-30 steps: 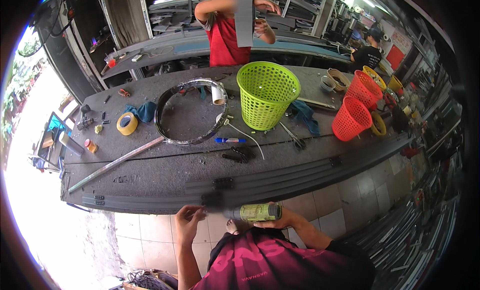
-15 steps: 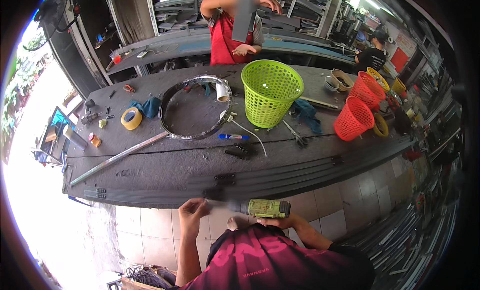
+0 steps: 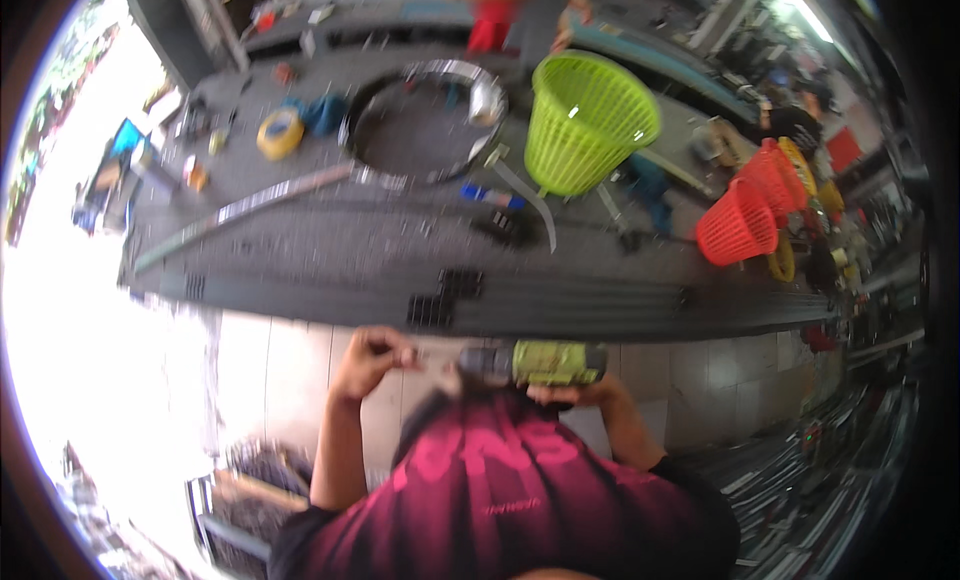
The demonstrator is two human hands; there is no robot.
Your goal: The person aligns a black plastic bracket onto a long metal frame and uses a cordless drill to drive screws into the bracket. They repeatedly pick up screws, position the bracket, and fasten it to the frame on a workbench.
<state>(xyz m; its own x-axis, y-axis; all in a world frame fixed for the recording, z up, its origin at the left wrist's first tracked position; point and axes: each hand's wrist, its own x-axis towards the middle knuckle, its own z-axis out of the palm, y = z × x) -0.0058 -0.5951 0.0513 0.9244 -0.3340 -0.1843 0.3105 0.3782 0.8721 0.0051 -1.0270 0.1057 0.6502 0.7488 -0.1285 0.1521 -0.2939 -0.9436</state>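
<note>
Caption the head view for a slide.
Right hand holds a yellow-green drill, left hand at its tip.

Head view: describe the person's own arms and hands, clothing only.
Both forearms are bare, with no gloves, watch or rings visible on the left hand or the right hand. A dark red short-sleeved shirt with a faint chest print covers the upper arms, its sleeve hems ending near the elbows.

a workshop: a long grey bench (image 3: 330,270) is carrying tape rolls (image 3: 279,133), metal strips (image 3: 245,208) and plastic baskets (image 3: 588,120).

Glossy yellow-green plastic drill (image 3: 548,363)
</note>
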